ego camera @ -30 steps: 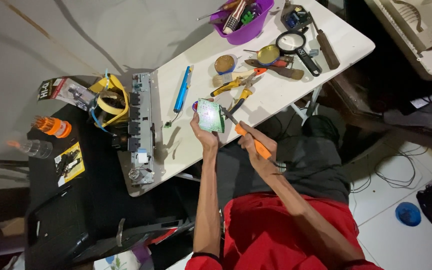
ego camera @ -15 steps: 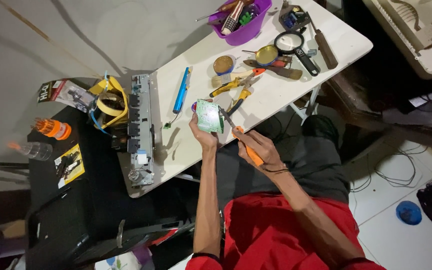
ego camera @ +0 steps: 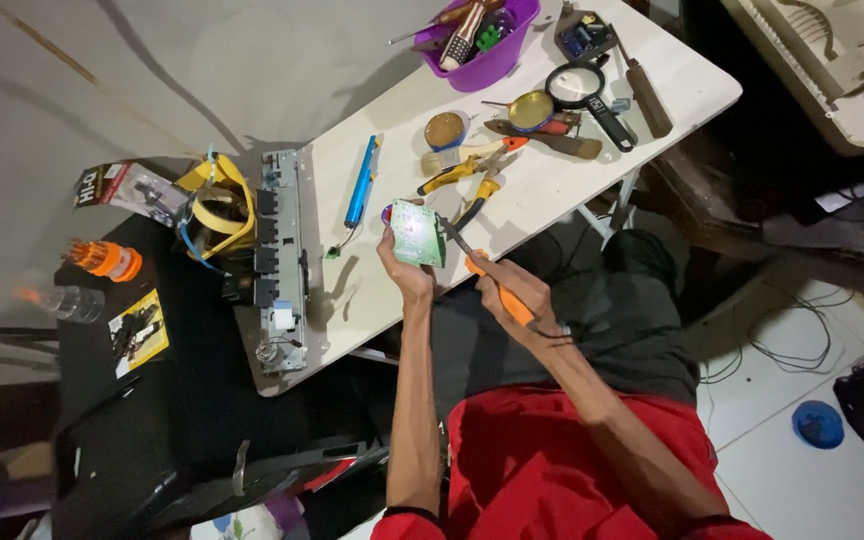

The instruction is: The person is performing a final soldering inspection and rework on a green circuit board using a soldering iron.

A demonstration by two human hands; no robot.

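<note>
A white tabletop (ego camera: 552, 200) runs slantwise across a dim workroom, with a grey wall behind it, a black surface (ego camera: 152, 420) to its left and a pale tiled floor (ego camera: 802, 470) at the lower right.

Just off the near edge of the tabletop, the left hand (ego camera: 407, 265) is closed around a small green circuit board (ego camera: 417, 232), gripping it from below and holding it up tilted, its face brightly lit. The right hand (ego camera: 512, 290) is wrapped tight around the orange handle of a soldering iron (ego camera: 487, 275), whose dark tip reaches up and left to meet the right edge of the circuit board. Both forearms rise from a red shirt (ego camera: 552, 470) at the bottom of the view, over dark trousers (ego camera: 602, 310).

On the tabletop just beyond the circuit board lie yellow-handled pliers (ego camera: 472, 170), and to their left a blue pen-shaped tool (ego camera: 360, 185). Further out sit a round brass-coloured tin (ego camera: 532, 110), a black magnifying glass (ego camera: 582, 85) and a brown-handled tool (ego camera: 647, 95). At the far edge stands a purple tub (ego camera: 487, 45) holding screwdrivers and other small tools.

At the left end of the tabletop lies a long grey metal assembly (ego camera: 282, 260), and beside it yellow straps (ego camera: 217, 205). On the black surface, well apart from the hands, are an orange-capped bottle (ego camera: 102, 260), a clear plastic bottle (ego camera: 67, 300) and a yellow packet (ego camera: 139, 330). A blue dish (ego camera: 818, 424) lies on the tiled floor.
</note>
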